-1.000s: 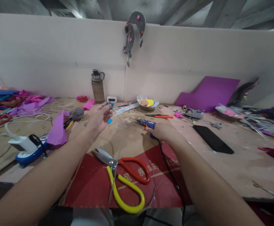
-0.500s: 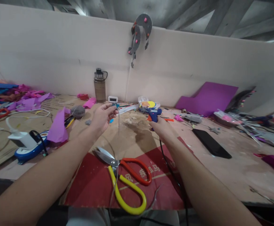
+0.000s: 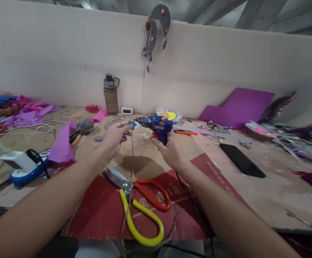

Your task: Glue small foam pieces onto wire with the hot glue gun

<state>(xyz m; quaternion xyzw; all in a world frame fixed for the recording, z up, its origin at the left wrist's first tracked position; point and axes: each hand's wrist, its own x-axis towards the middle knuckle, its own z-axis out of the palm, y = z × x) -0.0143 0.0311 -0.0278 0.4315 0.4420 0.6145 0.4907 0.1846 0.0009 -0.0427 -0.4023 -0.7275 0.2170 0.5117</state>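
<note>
My right hand (image 3: 170, 148) is wrapped round the handle of a blue glue gun (image 3: 158, 127), its nozzle pointing left. Close to that nozzle, my left hand (image 3: 115, 138) pinches a small blue piece (image 3: 132, 124) between thumb and fingertips. A thin grey yarn (image 3: 132, 147) hangs from the pinched piece down over the scissors. Those scissors (image 3: 142, 208), with one red and one yellow handle, lie on the red printed cardboard (image 3: 99, 215) below my hands. Whether the nozzle touches the blue piece I cannot tell.
A bottle (image 3: 111, 95) and a small white clock (image 3: 126, 110) stand along the back wall. A black phone (image 3: 242, 160) lies on the right. At left are a power strip (image 3: 29, 172), a grey yarn ball (image 3: 85, 125) and felt scraps (image 3: 32, 116). The gun's cord (image 3: 188, 193) trails past my right forearm.
The glue gun has moved left and turned, bringing its nozzle close to the blue piece in my left hand. The left hand holds nearly the same place; the view has tilted slightly.
</note>
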